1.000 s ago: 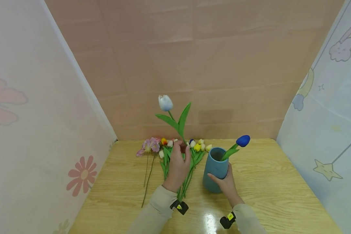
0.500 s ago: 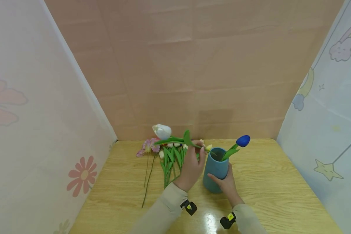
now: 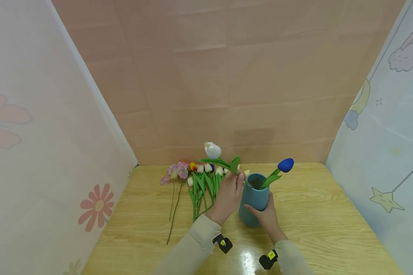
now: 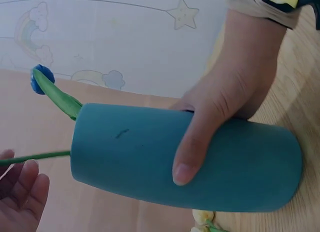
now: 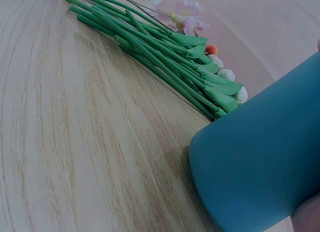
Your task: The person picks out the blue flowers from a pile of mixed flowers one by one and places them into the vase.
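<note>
My left hand (image 3: pixel 228 196) pinches the green stem of a white tulip (image 3: pixel 213 150), whose bloom leans up and to the left. In the left wrist view the stem (image 4: pixel 41 156) reaches the mouth of the blue vase (image 4: pixel 150 152), its lower end hidden inside. My right hand (image 3: pixel 266 217) grips the vase around its right side, thumb across the front. A blue tulip (image 3: pixel 286 165) stands in the vase and tilts to the right. The vase is upright on the wooden table.
Several tulips (image 3: pixel 201 187) in white, orange and other colours lie left of the vase, stems toward the front. Pink-purple flowers (image 3: pixel 177 171) on long thin stems lie farther left. A brown backdrop (image 3: pixel 192 76) rises behind the table (image 3: pixel 316 217), with patterned side panels.
My left hand has moved right and brought the white tulip from over the lying flowers to the vase, where its stem end has gone into the mouth. The right hand and vase have stayed put.
</note>
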Motion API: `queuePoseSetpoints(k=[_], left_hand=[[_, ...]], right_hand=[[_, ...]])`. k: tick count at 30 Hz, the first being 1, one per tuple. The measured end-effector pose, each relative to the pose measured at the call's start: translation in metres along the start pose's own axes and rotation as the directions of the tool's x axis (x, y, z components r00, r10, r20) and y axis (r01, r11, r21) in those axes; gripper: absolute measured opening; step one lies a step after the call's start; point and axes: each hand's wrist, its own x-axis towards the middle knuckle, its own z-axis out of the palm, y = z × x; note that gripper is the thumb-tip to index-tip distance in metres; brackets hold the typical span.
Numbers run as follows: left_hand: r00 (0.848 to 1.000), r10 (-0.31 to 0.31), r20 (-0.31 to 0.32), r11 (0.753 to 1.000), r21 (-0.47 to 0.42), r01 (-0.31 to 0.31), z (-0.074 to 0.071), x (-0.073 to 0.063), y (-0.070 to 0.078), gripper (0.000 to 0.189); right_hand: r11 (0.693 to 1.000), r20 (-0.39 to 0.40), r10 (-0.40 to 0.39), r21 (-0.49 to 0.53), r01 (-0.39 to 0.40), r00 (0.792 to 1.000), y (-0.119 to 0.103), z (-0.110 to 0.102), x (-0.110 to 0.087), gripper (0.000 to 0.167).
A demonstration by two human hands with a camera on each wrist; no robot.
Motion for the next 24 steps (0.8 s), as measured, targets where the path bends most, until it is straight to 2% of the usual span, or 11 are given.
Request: queuePoseSetpoints(k=[3,6,8,11,14,18,22,24], left_hand=[[0.999,-0.052,-0.016,0.995,-0.086,0.050,0.000,0.001,0.001,0.022],[0.994,-0.110,-0.027,0.980,-0.172,0.104,-0.002,0.002,0.004,0.019],[0.990,-0.139,-0.029,0.972,-0.197,0.131,-0.003,0.002,0.006,0.025],[0.983,-0.180,-0.019,0.968,-0.179,0.174,-0.005,0.000,0.007,0.045],[0.983,-0.181,-0.042,0.963,-0.210,0.168,-0.007,-0.001,0.007,0.060],[0.986,-0.136,-0.101,0.957,-0.269,0.105,-0.009,0.002,0.009,0.048],[0.985,-0.106,-0.138,0.982,-0.170,0.082,-0.010,0.003,0.012,0.033],[0.985,-0.092,-0.147,0.991,-0.109,0.076,-0.010,0.004,0.013,0.032]], right_hand=[[1.000,0.005,0.015,-0.004,-0.015,1.000,-0.001,0.000,0.000,0.102],[1.000,0.009,0.024,-0.009,-0.024,1.000,-0.001,0.000,0.001,0.103],[1.000,0.010,0.028,-0.010,-0.028,1.000,-0.001,0.000,0.001,0.103],[1.000,0.009,0.029,-0.006,-0.029,1.000,0.000,0.000,0.001,0.102],[1.000,0.011,0.022,0.005,-0.022,1.000,-0.001,0.000,-0.001,0.101],[1.000,0.016,0.014,0.009,-0.014,1.000,-0.003,0.000,-0.002,0.101],[1.000,0.020,0.028,0.000,-0.028,0.999,-0.003,-0.001,-0.002,0.102],[0.999,0.020,0.038,-0.004,-0.038,0.999,-0.003,-0.001,-0.001,0.102]])
